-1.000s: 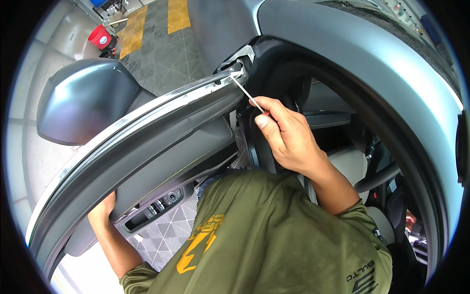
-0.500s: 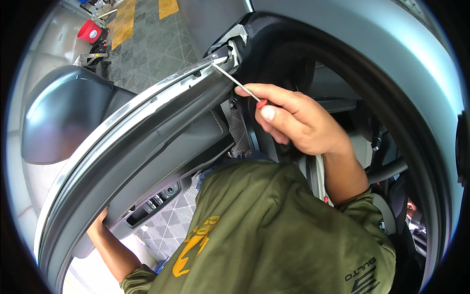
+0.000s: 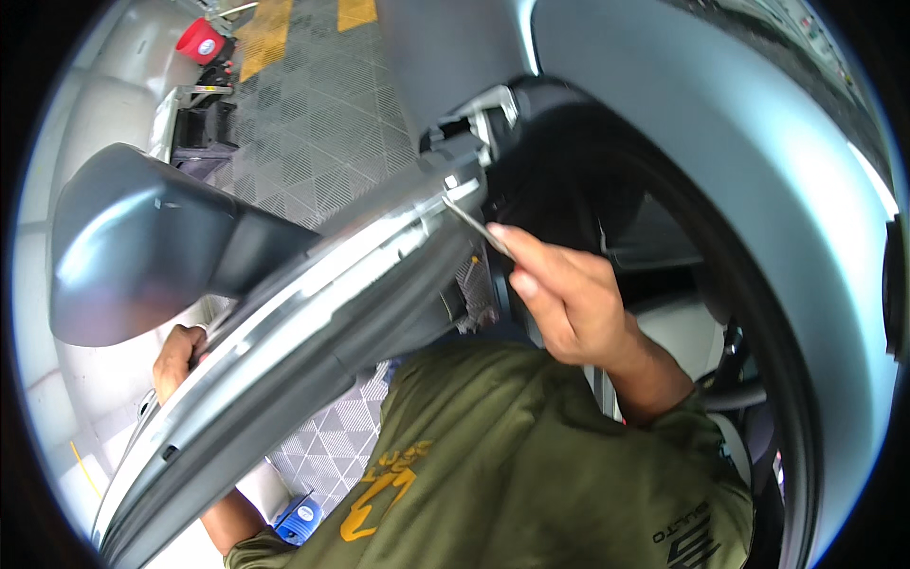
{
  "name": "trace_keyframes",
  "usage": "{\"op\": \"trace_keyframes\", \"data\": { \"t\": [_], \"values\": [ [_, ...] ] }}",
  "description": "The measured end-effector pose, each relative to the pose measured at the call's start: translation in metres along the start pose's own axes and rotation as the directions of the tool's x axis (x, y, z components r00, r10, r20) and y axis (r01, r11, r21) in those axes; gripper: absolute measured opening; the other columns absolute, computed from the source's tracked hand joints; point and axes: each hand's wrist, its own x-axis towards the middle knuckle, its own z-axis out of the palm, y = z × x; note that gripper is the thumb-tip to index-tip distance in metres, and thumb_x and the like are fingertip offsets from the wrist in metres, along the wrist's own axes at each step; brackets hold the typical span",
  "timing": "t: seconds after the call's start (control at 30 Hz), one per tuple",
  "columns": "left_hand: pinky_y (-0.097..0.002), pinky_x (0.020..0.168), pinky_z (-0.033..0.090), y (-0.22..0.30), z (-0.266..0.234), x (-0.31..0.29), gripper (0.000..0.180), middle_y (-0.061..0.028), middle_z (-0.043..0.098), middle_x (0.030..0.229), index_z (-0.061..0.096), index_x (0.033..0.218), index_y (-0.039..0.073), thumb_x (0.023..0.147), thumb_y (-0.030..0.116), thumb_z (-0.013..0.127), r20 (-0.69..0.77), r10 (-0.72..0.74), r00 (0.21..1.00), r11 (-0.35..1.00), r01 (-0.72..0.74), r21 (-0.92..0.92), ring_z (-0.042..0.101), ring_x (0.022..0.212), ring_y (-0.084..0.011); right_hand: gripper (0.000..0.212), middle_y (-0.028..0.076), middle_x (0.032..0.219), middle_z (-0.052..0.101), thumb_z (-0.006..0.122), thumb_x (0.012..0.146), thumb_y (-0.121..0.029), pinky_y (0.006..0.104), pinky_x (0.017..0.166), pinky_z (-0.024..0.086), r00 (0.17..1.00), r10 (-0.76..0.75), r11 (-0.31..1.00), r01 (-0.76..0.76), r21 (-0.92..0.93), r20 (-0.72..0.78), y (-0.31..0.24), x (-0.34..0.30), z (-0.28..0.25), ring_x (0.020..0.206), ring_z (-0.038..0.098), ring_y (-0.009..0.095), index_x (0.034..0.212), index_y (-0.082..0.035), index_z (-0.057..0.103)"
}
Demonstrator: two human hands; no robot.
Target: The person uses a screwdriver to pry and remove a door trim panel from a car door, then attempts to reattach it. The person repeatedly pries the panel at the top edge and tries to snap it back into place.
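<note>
My right hand [image 3: 573, 299] pinches a thin screwdriver [image 3: 471, 224]; its red handle, visible earlier, is hidden in my fingers now. The metal tip touches the bright trim strip [image 3: 318, 275] along the top edge of an open car door [image 3: 275, 394], close to its front corner. My left hand [image 3: 180, 353] is on the outer side of that door, below the wing mirror [image 3: 142, 248]. Its fingers are curled against the edge, and the door covers part of my left forearm [image 3: 232, 522].
The grey-blue car body [image 3: 758, 142] and black door seal [image 3: 749, 313] curve round on the right. A red bucket [image 3: 200, 42] and dark equipment [image 3: 206, 133] stand at the far left on grey floor tiles [image 3: 318, 104]. A blue object [image 3: 300, 518] lies below the door.
My left hand has gone from the door's inner panel to its outer side. The door's inner switches have passed out of sight. The screwdriver tip stays by the trim's front end.
</note>
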Motion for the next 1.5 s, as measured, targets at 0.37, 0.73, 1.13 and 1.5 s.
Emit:
{"op": "trace_keyframes", "data": {
  "t": [0.37,0.73,1.13,1.5],
  "values": [
    [-0.0443,0.063,0.046,0.05,-0.005,0.008,0.071,-0.0204,0.057,0.074,0.062,0.086,-0.007,0.096,0.062,0.049,-0.135,0.102,0.986,0.994,-0.095,0.054,0.058,0.068,-0.0383,0.045,0.013,0.075,0.059,0.063,0.089,0.007,0.0321,0.051,0.047,0.995,-0.093,0.991,0.091,-0.101,-0.019,0.003,0.005,0.003,0.054,0.055,0.021,0.133,0.008,0.055],
    [-0.0455,0.065,0.048,0.029,0.0,0.003,0.063,-0.0187,0.063,0.078,0.066,0.086,-0.005,0.092,0.057,0.056,-0.125,0.115,0.985,0.992,-0.109,0.057,0.06,0.069,-0.0368,0.04,0.017,0.082,0.064,0.061,0.093,0.004,0.0317,0.059,0.05,0.999,-0.046,0.994,0.043,-0.105,-0.022,-0.012,0.008,0.001,0.061,0.059,0.024,0.132,0.008,0.055],
    [-0.0427,0.069,0.049,0.041,0.0,-0.004,0.018,-0.0137,0.057,0.078,0.065,0.092,0.002,0.079,0.014,0.066,-0.206,0.191,0.96,0.98,-0.175,0.094,0.059,0.075,-0.0312,0.035,0.019,0.088,0.068,0.057,0.098,-0.008,0.0364,0.066,0.052,0.977,0.203,0.97,-0.191,-0.149,0.07,-0.026,0.009,-0.016,0.07,0.065,0.031,0.133,-0.003,0.058],
    [-0.0445,0.071,0.048,0.04,0.007,-0.002,0.051,-0.0163,0.059,0.08,0.069,0.091,-0.004,0.084,0.046,0.071,-0.223,0.084,0.971,0.995,-0.071,0.065,0.059,0.076,-0.0343,0.034,0.022,0.098,0.07,0.055,0.098,-0.007,0.0346,0.071,0.053,0.966,0.243,0.961,-0.228,-0.159,0.084,-0.022,0.013,-0.009,0.075,0.068,0.031,0.13,0.0,0.06]
  ]
}}
